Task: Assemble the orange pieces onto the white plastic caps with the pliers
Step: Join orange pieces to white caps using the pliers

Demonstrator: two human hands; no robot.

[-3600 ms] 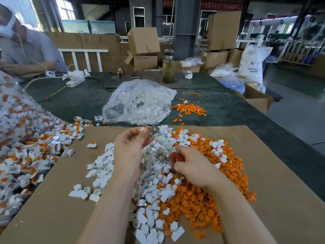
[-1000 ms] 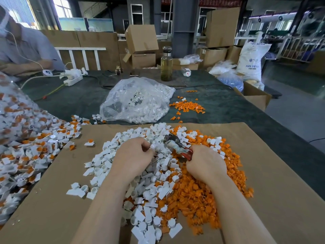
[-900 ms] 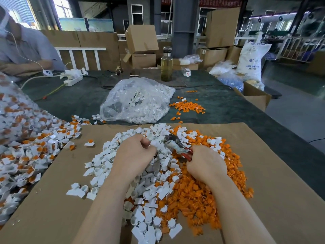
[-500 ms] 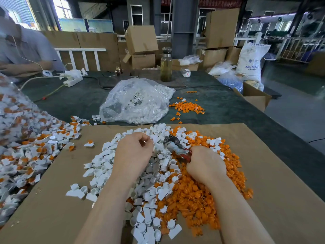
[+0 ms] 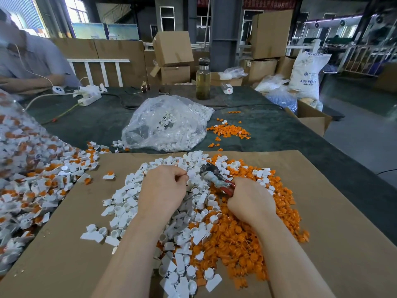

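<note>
Left of the pliers (image 5: pixel 214 177), your left hand (image 5: pixel 163 190) now pinches a white cap (image 5: pixel 191 173) at their nose; earlier both hands were raised. Your right hand (image 5: pixel 250 198) grips the handles. Orange pieces (image 5: pixel 240 233) lie below. Next pressing looks ready.

Pliers (image 5: pixel 217 178) handles hidden in fist

Far beyond my right hand (image 5: pixel 250 202) I read "ABS RESIN" on the white sack (image 5: pixel 306 74); smaller print below is illegible.
</note>
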